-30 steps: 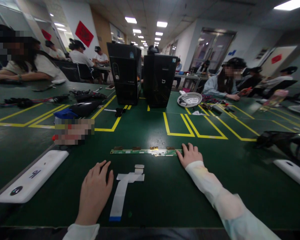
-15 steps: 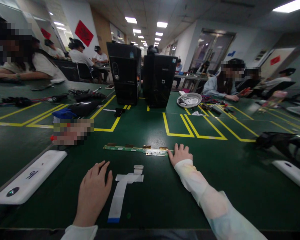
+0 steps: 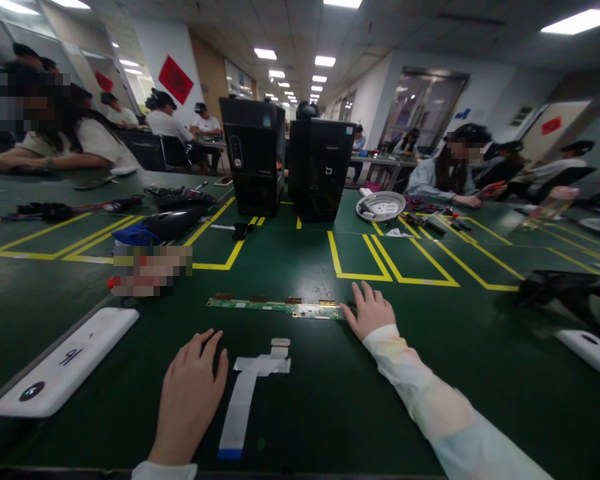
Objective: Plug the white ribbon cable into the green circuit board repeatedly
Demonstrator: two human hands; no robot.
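Observation:
A long, narrow green circuit board (image 3: 260, 305) with gold and brown tabs along its far edge lies crosswise on the green tabletop (image 3: 340, 387). At its right end rests my right hand (image 3: 373, 312), fingers spread; the thumb is at the board's tip, and whether it touches cannot be made out. My left hand (image 3: 193, 390) lies palm down with fingers stretched, holding nothing. Just right of it is a white flat ribbon cable (image 3: 240, 407), folded near its far end, with a blue strip at the near end and a small connector at the far end.
White power banks lie at left (image 3: 65, 363) and right (image 3: 590, 353). Two black computer towers (image 3: 255, 160) (image 3: 321, 170) stand ahead, with a white basket (image 3: 381, 207) beside them. Cables and a blue-black bundle (image 3: 155, 227) lie at left. Co-workers sit on both sides.
My right hand has shifted slightly right, its thumb sliding toward the board's end. The whole view has tilted up a little. The left hand, board and ribbon cable keep their places.

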